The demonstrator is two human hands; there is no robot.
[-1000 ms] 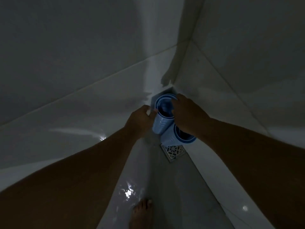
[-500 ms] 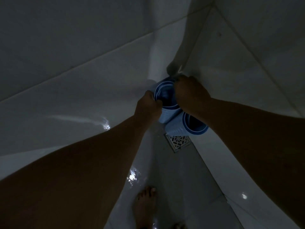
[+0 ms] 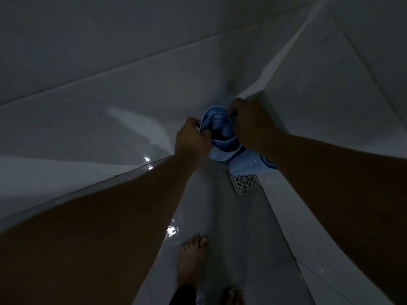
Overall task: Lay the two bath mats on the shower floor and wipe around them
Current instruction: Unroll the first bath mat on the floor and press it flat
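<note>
two blue bath mats sit rolled up in the far corner of the shower, where the two tiled walls meet; the upper rolled mat stands roughly on end with its open mouth toward the camera, dark inside, its coiled edge showing as pale blue rings; the lower rolled mat lies tilted just beside and below it, ribbed on the outside, its far end hidden behind the right forearm; the two rolls touch.

the left hand grips the left rim of the upper roll, fingers curled over the edge and thumb pressed against the outside — a closed pinch on the mat; the right hand clasps the right rim of the same roll from above, fingers bent over the lip; both bare forearms reach in from the bottom corners of the view.

just below the lower roll a square metal drain grate with a lattice pattern is set in the shower floor; the roll's near edge reaches the grate's upper edge, though whether it rests there is hard to tell in the dim light; the floor is grey and wet, with bright glints of water near the left wall; a bare foot stands on the floor near the bottom — toes pointing toward the corner; the toes of a second foot show at the bottom edge; the right wall is pale glossy tile.
</note>
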